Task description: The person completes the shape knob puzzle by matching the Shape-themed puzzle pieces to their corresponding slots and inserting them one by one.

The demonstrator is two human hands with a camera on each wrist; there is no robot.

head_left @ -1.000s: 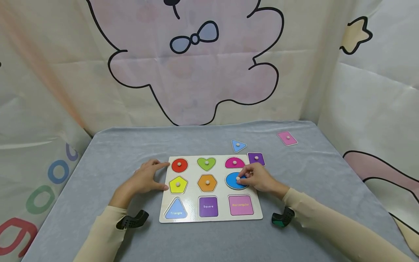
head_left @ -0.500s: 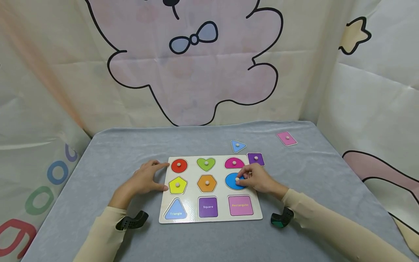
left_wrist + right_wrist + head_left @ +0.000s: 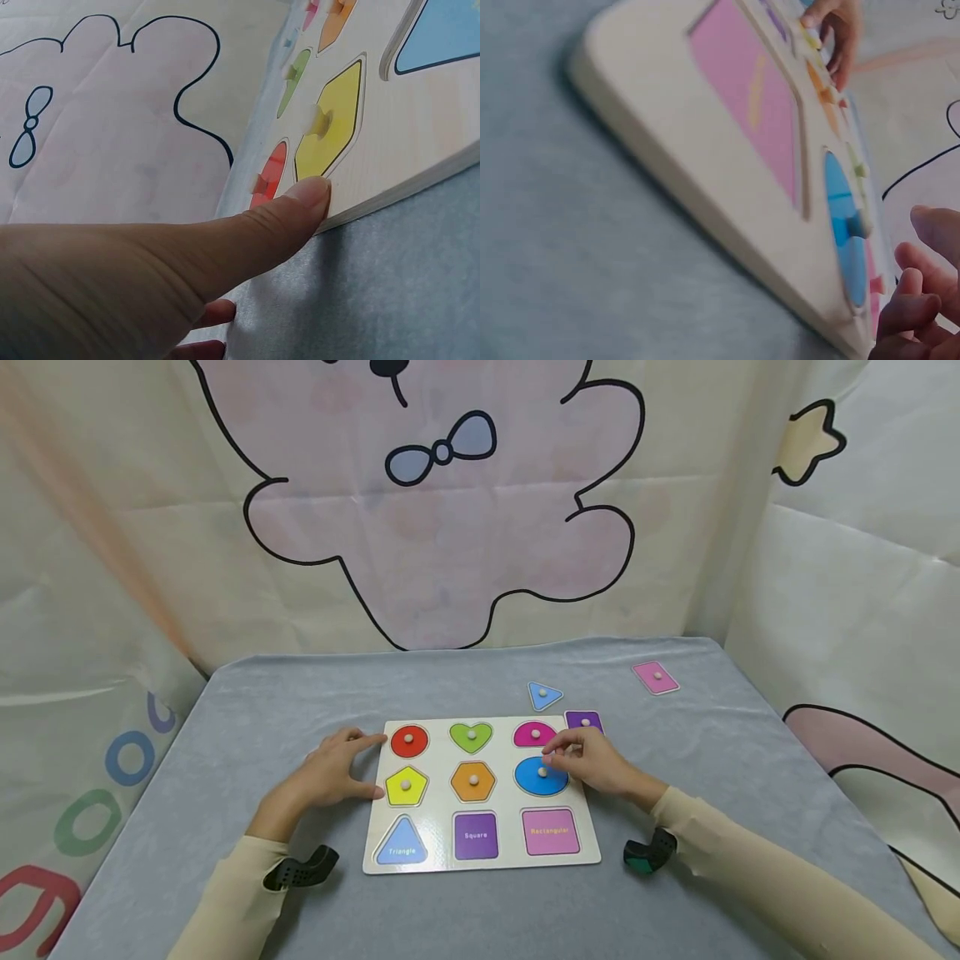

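A white shape puzzle board (image 3: 438,760) lies flat on the table. My left hand (image 3: 330,770) rests at its left edge; the thumb (image 3: 289,210) touches the edge beside the yellow pentagon (image 3: 407,787). Just above the blue oval (image 3: 534,783) hovers my right hand (image 3: 596,764), its loosely bent fingers off the knob and holding nothing. The oval sits in its slot, as do the red circle, green heart, magenta half circle and orange hexagon (image 3: 473,782). Printed recesses for triangle (image 3: 401,845), square (image 3: 476,837) and rectangle (image 3: 550,832) fill the front row.
A purple square piece (image 3: 583,718) overlaps the board's back right corner. Behind the board lies a blue triangle piece (image 3: 542,695), and farther right a pink rectangle piece (image 3: 655,677). Grey cloth covers the table (image 3: 480,910); printed curtains hang behind and at both sides.
My right hand has let go of the blue oval's knob and lifted slightly up and away. The oval stays in its slot. My left hand has kept its place on the board's edge.
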